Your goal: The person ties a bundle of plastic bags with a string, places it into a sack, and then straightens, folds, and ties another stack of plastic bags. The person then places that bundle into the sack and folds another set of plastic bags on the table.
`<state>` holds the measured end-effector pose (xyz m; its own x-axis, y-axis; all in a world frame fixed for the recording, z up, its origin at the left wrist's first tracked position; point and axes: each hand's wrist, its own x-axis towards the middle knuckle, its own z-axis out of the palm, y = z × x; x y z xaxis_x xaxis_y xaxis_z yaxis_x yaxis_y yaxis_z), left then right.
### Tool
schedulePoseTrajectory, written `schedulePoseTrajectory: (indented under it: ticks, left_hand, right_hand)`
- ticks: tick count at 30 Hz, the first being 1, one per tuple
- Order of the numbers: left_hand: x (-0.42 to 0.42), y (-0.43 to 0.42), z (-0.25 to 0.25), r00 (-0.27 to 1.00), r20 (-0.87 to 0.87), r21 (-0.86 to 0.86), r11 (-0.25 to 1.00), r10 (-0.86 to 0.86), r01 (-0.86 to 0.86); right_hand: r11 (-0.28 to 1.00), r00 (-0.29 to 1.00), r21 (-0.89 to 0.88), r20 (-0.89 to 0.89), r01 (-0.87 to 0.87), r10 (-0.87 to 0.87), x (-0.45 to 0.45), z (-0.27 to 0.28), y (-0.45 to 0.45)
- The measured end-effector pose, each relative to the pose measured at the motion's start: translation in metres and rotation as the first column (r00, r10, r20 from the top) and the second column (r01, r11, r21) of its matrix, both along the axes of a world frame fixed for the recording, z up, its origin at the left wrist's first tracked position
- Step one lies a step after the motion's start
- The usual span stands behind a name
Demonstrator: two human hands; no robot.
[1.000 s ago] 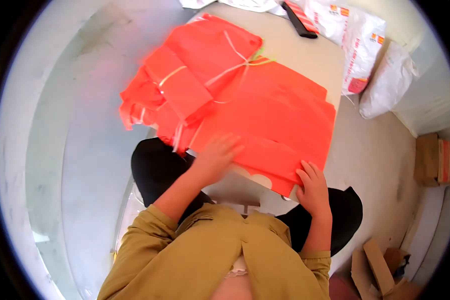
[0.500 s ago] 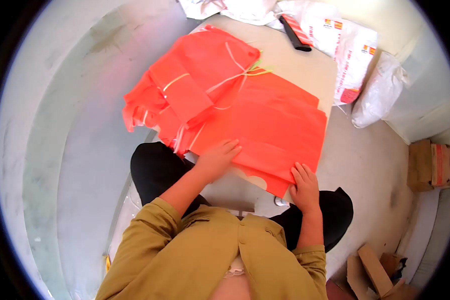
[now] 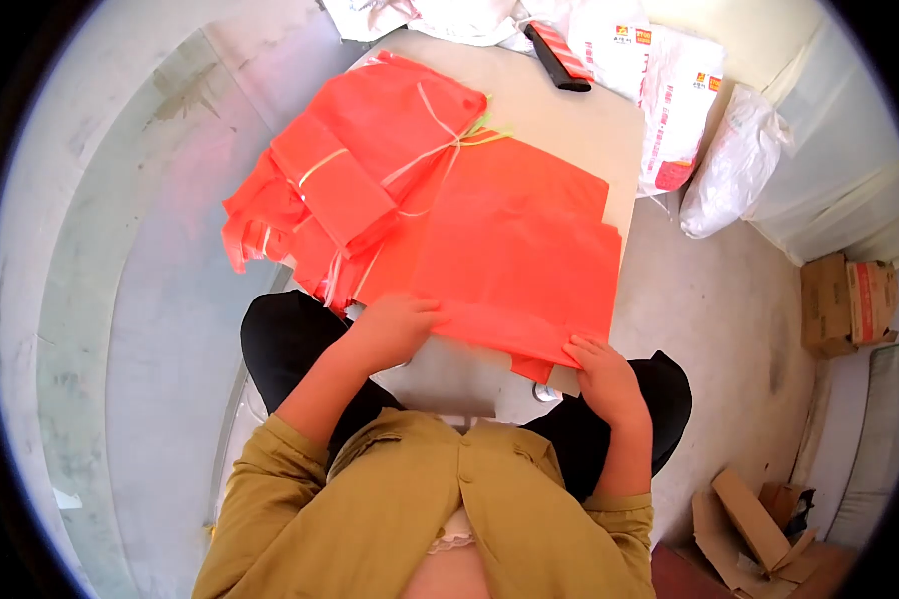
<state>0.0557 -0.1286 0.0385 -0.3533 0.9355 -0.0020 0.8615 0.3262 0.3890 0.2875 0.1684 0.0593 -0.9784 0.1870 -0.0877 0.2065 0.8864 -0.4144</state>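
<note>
A red fabric sheet (image 3: 519, 250) lies flat on a stack of similar red sheets on the beige board (image 3: 559, 125) in front of me. My left hand (image 3: 398, 327) pinches its near edge at the left, thumb hidden. At the near right corner my right hand (image 3: 607, 377) grips the same edge with fingers curled over the top. Between the hands the edge is pulled fairly straight, and a small red flap hangs below it near my right hand. Left of the sheet lies a folded red bundle (image 3: 335, 185) with a pale band round it.
More red fabric (image 3: 400, 100), with pale and yellow-green ties (image 3: 484, 133), is heaped at the back left. A black-and-red object (image 3: 559, 58) lies at the board's far edge. White printed sacks (image 3: 679, 110) stand behind. Cardboard boxes (image 3: 827, 304) are at right, torn cardboard (image 3: 739, 529) lower right.
The near edge of the red sheet has come toward me, covering the curved cut-out that showed before. Both hands have shifted slightly closer to my body. The whole view has swung a little.
</note>
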Motion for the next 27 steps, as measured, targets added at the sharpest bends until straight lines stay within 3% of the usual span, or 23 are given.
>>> schedulePoseTrajectory:
  ticks: [2,4,6,8,14,17,20,27]
  left_hand:
    - [0.001,-0.009,0.013,0.991,0.136,-0.043,0.999,0.008,-0.002]
    - [-0.009,-0.013,0.021,0.948,0.302,-0.196,0.980,0.102,-0.042]
    - [-0.024,-0.006,0.033,0.910,0.362,-0.290,0.952,0.200,-0.094]
    - [-0.043,0.006,0.032,0.855,0.414,-0.302,0.933,0.312,-0.194]
    - [-0.078,0.019,-0.022,0.706,0.624,-0.010,0.907,0.335,-0.421]
    - [-0.080,0.024,-0.032,0.565,0.741,-0.071,0.878,0.364,-0.473]
    - [-0.071,0.031,-0.048,0.643,0.669,0.079,0.825,0.372,-0.560]
    - [-0.054,0.039,-0.052,0.666,0.545,0.060,0.769,0.509,-0.637]
  right_hand:
    - [0.992,0.994,-0.119,0.110,0.030,-0.017,0.004,0.015,0.007]
    - [0.979,0.978,-0.190,0.204,0.078,-0.038,0.003,0.025,0.020]
    - [0.901,0.974,-0.373,0.131,0.223,-0.187,-0.005,0.024,0.030]
    - [0.877,0.966,-0.407,0.141,0.255,-0.216,-0.018,0.005,0.052]
    - [0.755,0.926,-0.548,0.114,0.360,-0.359,-0.034,-0.052,0.075]
    - [0.712,0.905,-0.579,0.120,0.398,-0.408,-0.034,-0.058,0.074]
    - [0.653,0.880,-0.621,0.133,0.433,-0.457,-0.033,-0.065,0.073]
    - [0.597,0.817,-0.646,0.071,0.475,-0.573,-0.030,-0.076,0.073]
